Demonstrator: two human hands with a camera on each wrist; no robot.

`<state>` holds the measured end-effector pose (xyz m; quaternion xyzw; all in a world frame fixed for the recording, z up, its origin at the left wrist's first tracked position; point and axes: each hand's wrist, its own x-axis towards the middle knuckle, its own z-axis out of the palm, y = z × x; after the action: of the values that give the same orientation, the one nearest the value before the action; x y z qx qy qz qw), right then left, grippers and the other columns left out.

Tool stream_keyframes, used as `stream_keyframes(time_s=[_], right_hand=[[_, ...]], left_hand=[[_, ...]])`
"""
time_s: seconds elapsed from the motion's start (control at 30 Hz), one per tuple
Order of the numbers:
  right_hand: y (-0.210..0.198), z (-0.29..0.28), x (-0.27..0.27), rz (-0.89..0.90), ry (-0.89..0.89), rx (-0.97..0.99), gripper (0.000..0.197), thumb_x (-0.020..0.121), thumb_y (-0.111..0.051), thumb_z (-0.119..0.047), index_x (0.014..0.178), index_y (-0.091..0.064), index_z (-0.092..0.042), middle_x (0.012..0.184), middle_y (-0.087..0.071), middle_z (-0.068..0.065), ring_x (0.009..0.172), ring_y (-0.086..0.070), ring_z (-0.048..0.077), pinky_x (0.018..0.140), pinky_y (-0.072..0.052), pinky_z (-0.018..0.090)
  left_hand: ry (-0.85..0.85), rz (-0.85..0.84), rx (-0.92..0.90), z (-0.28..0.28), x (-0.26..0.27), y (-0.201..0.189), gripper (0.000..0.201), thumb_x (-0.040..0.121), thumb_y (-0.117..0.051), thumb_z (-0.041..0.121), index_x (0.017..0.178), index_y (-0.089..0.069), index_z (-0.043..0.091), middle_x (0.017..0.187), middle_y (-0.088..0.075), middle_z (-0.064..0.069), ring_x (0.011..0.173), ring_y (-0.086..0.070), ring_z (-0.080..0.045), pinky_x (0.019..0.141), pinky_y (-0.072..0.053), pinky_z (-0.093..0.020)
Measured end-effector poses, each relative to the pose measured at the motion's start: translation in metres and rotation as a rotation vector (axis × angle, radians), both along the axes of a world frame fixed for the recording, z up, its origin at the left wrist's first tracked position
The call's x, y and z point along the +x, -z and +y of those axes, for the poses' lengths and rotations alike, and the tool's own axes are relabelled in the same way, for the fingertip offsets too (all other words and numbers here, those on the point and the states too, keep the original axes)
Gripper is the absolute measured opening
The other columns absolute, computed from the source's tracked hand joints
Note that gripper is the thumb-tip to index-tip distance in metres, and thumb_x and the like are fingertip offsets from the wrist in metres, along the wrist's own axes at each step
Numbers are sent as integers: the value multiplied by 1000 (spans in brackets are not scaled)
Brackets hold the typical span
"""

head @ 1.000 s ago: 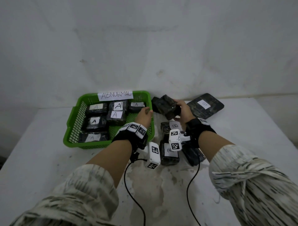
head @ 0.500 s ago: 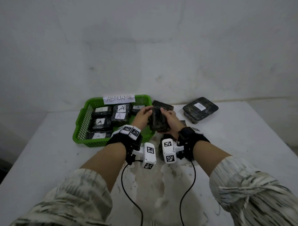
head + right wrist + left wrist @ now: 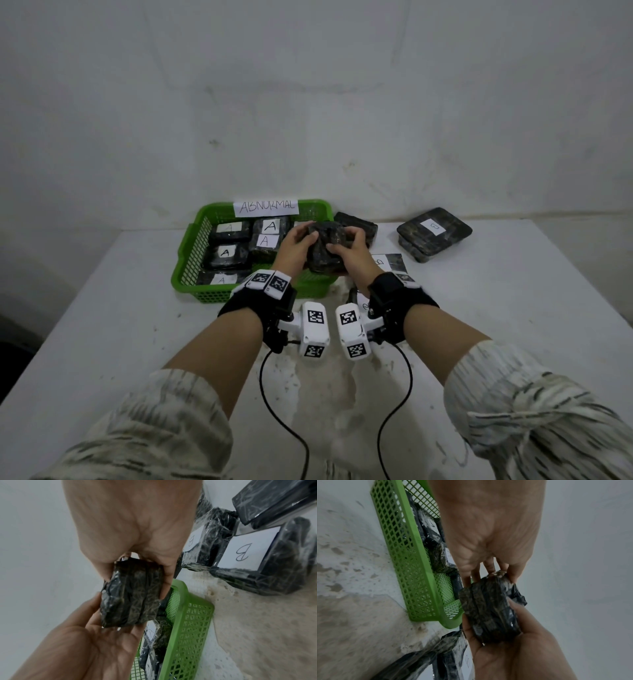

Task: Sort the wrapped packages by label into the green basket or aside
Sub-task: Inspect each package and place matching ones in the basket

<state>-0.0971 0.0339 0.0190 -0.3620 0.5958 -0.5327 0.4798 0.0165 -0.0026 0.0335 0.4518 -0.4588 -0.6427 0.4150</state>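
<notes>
Left hand [image 3: 291, 248] and right hand [image 3: 352, 251] both gripping 1 dark wrapped package [image 3: 325, 250], raised just over the green basket's [image 3: 191, 263] right edge, A-labelled packages [image 3: 226, 255] inside, B-labelled package [image 3: 433, 233] aside on worktop [image 3: 513, 308].

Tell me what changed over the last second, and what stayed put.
The right hand carried the wrapped package leftward from beside the green basket to above the basket's right edge, and the left hand, first empty, took hold of it too. No label shows on it. The A packages in the basket, the B packages and the ABNORMAL sign stayed put.
</notes>
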Motion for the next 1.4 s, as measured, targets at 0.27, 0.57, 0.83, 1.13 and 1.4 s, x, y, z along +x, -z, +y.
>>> stream_keyframes(time_s=[0.27, 0.57, 0.83, 1.13, 1.4], right_hand=[[-6, 6, -3, -84, -53, -3, 50, 90, -63, -8, 129, -33, -15, 100, -55, 3, 90, -60, 18, 84, -52, 41], [-6, 11, -7, -89, -133, -39, 55, 85, -65, 2, 125, -34, -19, 107, -54, 6, 90, -60, 16, 79, -53, 32], [-2, 16, -13, -151, -178, -14, 62, 84, -61, 10, 131, -31, -19, 120, -53, 15, 92, -62, 20, 79, -56, 36], [-2, 9, -14, -235, -112, -26, 26, 104, -37, -17, 120, -58, -17, 105, -62, 3, 82, -58, 18, 63, -49, 30], [-5, 6, -13, -331, -187, 117, 46, 86, -68, -34, 127, -53, -21, 110, -65, 1, 97, -62, 22, 72, -52, 35]], left_hand=[[61, 31, 27, 2, 8, -5, 44, 92, -50, -2, 134, -43, 8, 122, -52, -10, 106, -53, -24, 85, -51, -41], [115, -5, 20, 3, 16, -9, 51, 89, -47, -10, 135, -42, 13, 127, -51, -12, 108, -51, -23, 72, -52, -33], [260, -64, 29, 9, 26, -12, 55, 87, -52, -8, 129, -44, 27, 114, -55, 5, 100, -57, -18, 73, -54, -32], [73, -110, -89, -2, 31, 4, 55, 82, -51, -18, 119, -49, 22, 131, -47, -20, 126, -45, -35, 94, -47, -55], [187, -106, -46, -3, 24, -1, 50, 85, -52, -14, 125, -50, 15, 111, -59, -16, 98, -59, -26, 83, -52, -38]])
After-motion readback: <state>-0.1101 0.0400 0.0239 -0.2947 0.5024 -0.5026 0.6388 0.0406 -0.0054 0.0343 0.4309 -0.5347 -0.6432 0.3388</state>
